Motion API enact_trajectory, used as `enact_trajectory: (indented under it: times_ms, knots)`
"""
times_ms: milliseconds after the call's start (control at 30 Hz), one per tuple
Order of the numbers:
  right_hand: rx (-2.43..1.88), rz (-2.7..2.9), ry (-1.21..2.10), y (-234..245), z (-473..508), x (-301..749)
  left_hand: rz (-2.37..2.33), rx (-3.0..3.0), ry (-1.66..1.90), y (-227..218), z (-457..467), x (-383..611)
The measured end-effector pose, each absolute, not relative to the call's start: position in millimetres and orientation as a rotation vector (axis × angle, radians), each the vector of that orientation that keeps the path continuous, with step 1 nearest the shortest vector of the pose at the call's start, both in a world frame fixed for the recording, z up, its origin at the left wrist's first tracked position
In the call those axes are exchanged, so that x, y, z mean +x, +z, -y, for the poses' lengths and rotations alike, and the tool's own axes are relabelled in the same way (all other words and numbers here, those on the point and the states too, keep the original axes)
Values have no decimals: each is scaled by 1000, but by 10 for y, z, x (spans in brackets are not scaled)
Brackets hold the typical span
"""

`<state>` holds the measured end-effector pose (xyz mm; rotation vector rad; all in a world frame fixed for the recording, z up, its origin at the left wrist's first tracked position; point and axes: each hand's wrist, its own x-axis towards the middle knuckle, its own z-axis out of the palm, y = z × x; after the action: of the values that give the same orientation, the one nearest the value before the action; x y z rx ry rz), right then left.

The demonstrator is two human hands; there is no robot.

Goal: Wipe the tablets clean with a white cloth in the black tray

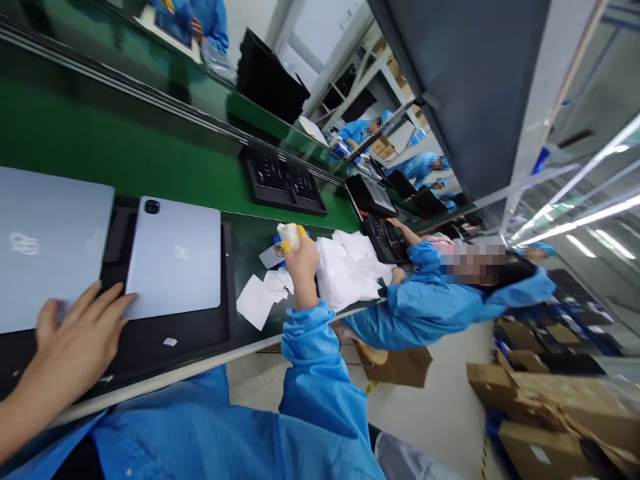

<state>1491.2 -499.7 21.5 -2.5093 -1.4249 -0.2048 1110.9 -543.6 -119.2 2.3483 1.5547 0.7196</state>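
My left hand (75,340) lies flat with fingers spread on the near corner of a silver tablet (175,257), which rests face down in a black tray (165,333). A second, larger silver tablet (47,247) lies at the far left of the same tray. My right hand (300,260), in a blue sleeve with yellow finger cots, is raised over the bench and closed around a crumpled white wipe (289,235). Loose white wipes (263,297) lie just below that hand.
A green conveyor belt (150,147) carries a black tray (285,180) of dark parts. A pile of white cloths (350,270) sits beside a co-worker's blue sleeve (425,300). More people in blue work farther along. Cardboard boxes (540,400) stand on the floor.
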Motion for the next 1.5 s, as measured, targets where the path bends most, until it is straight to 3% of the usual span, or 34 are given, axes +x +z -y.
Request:
enact_trajectory:
  times_ms: [300, 433, 633, 800, 1233, 1500]
  knots:
    - [-2388, 1317, -195, 299, 5032, 14801, -1569, 2526, 754, -1147, 5437, 11104]
    - [-2069, 1636, -163, 286, 4673, 14182, -1562, 2546, 780, -1167, 5418, 11126]
    - [-1888, 2264, 2, -99, 3895, 12960, -1556, 2579, 797, -1086, 5417, 11178]
    - [-1976, 2252, -61, -209, 3565, 12883, -1563, 2576, 809, -1115, 5435, 11188]
    - [-1904, 2395, -16, -149, 3694, 13072, -1592, 2374, 788, -961, 5460, 11189]
    - [-1113, 2972, 232, -386, 5051, 13205, -1916, 2178, 1059, -872, 5589, 10913]
